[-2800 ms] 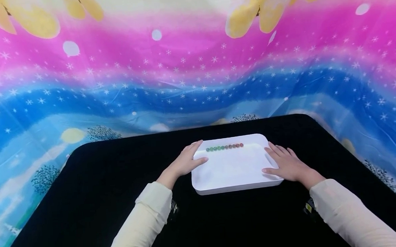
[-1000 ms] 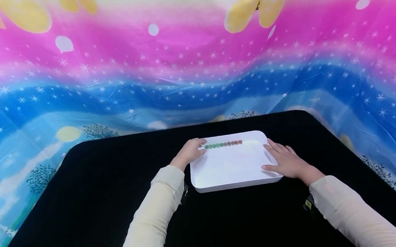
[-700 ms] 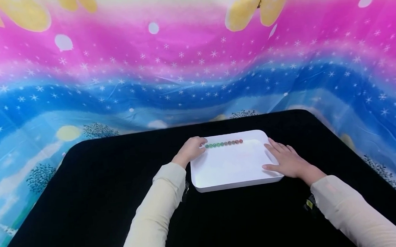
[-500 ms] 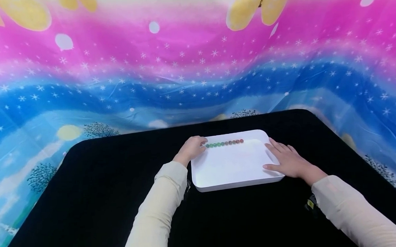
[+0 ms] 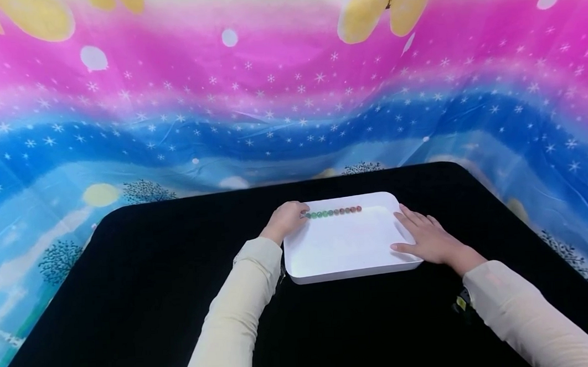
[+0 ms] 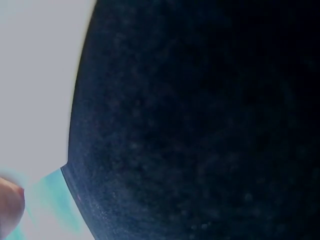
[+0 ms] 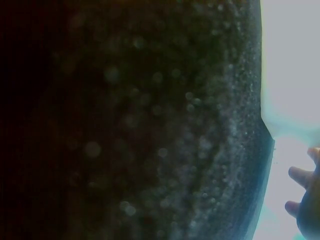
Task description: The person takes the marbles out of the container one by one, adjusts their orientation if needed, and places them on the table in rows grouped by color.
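A shallow white tray point(image 5: 347, 244) lies on the black table, with a row of small glass marbles point(image 5: 342, 211) along its far side. The marbles are green on the left and reddish on the right. My left hand point(image 5: 287, 216) reaches over the tray's left rim, thumb and forefinger pinching the green marble point(image 5: 309, 215) at the row's left end and partly covering it. My right hand point(image 5: 426, 237) rests spread on the right rim, its thumb pointing inward over the tray. Each wrist view catches fingertips at an edge, beside the tray's pale wall point(image 6: 35, 75).
Black cloth point(image 5: 178, 256) covers the table around the tray. Behind it hangs a pink and blue curtain point(image 5: 270, 118) with snowflakes and trees. Dark wrist devices point(image 5: 462, 302) sit under the cuffs.
My left hand has moved from the tray's left rim to the row's left end, its thumb and forefinger drawing together there. The right hand keeps its place. The row looks the same.
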Action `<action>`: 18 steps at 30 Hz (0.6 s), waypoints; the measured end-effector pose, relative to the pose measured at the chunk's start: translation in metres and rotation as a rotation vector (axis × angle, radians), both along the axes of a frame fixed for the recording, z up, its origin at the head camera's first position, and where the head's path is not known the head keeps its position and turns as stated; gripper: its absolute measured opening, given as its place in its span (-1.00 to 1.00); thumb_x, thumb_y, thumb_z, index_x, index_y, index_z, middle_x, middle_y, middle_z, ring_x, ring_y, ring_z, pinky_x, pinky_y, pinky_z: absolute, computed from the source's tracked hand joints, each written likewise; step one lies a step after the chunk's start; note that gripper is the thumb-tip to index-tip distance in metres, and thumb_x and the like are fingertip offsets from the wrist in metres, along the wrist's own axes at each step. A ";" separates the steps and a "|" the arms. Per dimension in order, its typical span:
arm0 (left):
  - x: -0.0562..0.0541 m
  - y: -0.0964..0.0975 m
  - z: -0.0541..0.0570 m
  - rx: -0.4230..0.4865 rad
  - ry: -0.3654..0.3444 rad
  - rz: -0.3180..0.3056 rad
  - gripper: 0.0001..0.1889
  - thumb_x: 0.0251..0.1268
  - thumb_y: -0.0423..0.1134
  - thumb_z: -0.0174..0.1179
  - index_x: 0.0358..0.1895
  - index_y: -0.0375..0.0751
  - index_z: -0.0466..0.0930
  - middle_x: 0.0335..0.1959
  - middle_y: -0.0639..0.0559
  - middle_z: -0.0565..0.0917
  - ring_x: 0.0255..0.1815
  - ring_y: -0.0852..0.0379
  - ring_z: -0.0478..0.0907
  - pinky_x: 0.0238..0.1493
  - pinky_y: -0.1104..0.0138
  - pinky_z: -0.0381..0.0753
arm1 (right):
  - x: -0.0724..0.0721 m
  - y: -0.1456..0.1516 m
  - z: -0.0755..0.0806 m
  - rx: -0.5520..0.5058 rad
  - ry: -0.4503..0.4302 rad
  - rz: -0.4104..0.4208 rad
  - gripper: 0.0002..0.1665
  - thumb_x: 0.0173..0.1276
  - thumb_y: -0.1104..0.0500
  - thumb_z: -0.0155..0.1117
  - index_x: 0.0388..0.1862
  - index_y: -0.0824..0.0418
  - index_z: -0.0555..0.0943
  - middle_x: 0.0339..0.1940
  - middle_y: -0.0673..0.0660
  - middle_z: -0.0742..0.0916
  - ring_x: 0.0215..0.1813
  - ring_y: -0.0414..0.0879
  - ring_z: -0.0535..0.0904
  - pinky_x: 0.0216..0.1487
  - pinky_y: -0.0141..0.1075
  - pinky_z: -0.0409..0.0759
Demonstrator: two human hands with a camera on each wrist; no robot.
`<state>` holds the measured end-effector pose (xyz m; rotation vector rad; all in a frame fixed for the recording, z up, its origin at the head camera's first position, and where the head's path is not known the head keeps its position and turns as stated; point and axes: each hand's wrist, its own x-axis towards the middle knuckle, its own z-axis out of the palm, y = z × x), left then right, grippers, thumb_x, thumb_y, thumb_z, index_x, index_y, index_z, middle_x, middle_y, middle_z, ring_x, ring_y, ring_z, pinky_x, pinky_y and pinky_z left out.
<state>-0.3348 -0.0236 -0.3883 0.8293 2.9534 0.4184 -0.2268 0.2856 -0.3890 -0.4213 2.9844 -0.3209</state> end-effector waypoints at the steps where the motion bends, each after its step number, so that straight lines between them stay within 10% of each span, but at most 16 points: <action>1: 0.000 0.001 0.000 -0.016 0.012 -0.003 -0.71 0.17 -0.26 0.09 -0.01 -0.10 0.51 -0.10 0.05 0.55 -0.09 0.17 0.46 -0.11 0.37 0.42 | 0.000 0.000 0.000 -0.001 0.002 0.002 0.05 0.11 -0.39 -0.10 0.34 0.27 -0.06 0.35 0.27 -0.09 0.29 0.26 -0.13 0.12 0.22 -0.21; 18: -0.002 0.004 -0.006 -0.066 0.079 0.011 -0.77 0.18 -0.27 0.06 -0.09 -0.06 0.56 -0.14 0.07 0.57 -0.10 0.15 0.45 -0.11 0.32 0.43 | -0.002 0.001 -0.002 -0.004 -0.004 -0.002 0.05 0.10 -0.41 -0.11 0.35 0.25 -0.07 0.35 0.26 -0.09 0.29 0.25 -0.14 0.12 0.22 -0.21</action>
